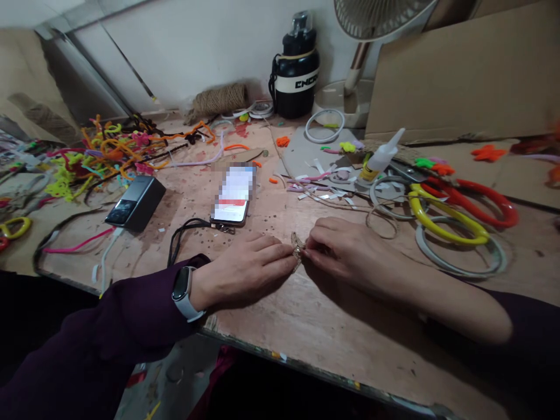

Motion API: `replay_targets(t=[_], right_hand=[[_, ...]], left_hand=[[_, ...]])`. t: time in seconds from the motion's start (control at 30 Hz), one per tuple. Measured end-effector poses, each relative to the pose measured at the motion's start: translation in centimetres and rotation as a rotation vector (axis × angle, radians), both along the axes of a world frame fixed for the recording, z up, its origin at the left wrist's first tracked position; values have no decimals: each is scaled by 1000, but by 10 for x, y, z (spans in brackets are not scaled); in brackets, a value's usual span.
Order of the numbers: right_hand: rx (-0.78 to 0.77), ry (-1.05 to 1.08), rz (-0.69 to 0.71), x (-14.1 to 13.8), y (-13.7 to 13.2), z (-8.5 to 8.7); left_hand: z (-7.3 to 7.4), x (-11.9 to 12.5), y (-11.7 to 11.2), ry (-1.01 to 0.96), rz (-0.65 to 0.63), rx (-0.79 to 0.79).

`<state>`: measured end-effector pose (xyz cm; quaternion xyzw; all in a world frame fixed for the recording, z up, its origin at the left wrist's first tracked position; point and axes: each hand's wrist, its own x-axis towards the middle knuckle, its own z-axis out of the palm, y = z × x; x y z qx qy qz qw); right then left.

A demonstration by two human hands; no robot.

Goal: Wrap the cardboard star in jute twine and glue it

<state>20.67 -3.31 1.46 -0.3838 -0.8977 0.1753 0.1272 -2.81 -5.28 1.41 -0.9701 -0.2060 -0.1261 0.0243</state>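
Between my two hands is a small knotted bit of tan twine (298, 251), held just above the wooden tabletop; its exact shape is partly covered by fingers. My left hand (251, 265), with a pale-strapped watch on the wrist, is closed, its fingertips pressed together on the twine's left side. From the right, my right hand (339, 248) pinches the same twine between thumb and fingers. A thin strand of twine (371, 221) loops over the table beyond my right hand.
A phone (231, 195) and a black power bank (135, 203) lie to the left, near heaped pipe cleaners (114, 149). Rings (464, 233), a glue bottle (380, 157) and paper scraps are on the right. Behind stand a twine spool (221, 99), a water bottle (297, 73) and a fan (356, 64).
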Motion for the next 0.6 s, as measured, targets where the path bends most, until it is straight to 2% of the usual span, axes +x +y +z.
replay_targets(t=[0.23, 0.3, 0.37, 0.47, 0.53, 0.6], right_hand=[[-29, -40, -38, -2, 0, 1], [-42, -49, -43, -2, 0, 1], [-43, -51, -49, -3, 0, 1], [-22, -39, -47, -2, -1, 0], [-12, -28, -38, -2, -1, 0], [-8, -18, -29, -1, -1, -1]], left_hand=[[0, 0, 1, 34, -38, 47], [-1, 1, 0, -6, -24, 9], [-3, 3, -2, -121, 56, -96], [-1, 10, -6, -351, 297, -246], [2, 16, -6, -364, 425, -356], [3, 22, -6, -265, 455, -495]])
